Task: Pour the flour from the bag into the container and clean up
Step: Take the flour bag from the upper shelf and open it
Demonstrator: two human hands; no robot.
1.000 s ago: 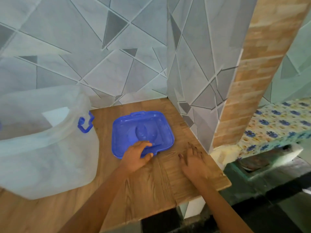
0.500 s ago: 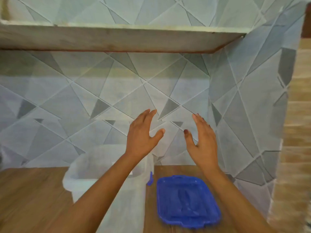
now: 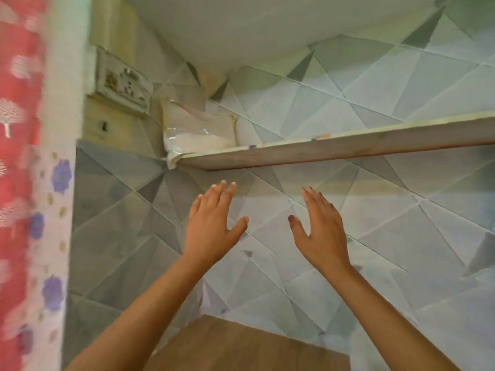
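A clear plastic bag of white flour (image 3: 198, 135) lies on the left end of a wall shelf (image 3: 334, 152), against the corner. Both my hands are raised in front of the tiled wall, below the shelf. My left hand (image 3: 211, 226) has its fingers straight and thumb spread, and holds nothing. My right hand (image 3: 320, 228) is held the same way, palm toward the wall, also holding nothing. The fingertips of both hands stay a little under the shelf's edge. The container and its blue lid are out of view.
A wooden countertop (image 3: 241, 349) shows at the bottom. A switch plate (image 3: 123, 85) hangs on the wall left of the bag. A red and floral curtain (image 3: 24, 183) fills the left edge. Grey triangle-patterned tiles cover the wall.
My view has swung up and left, away from the counter, container and blue lid. Both hands have risen from the counter and lid toward the shelf, where the flour bag has come into view.
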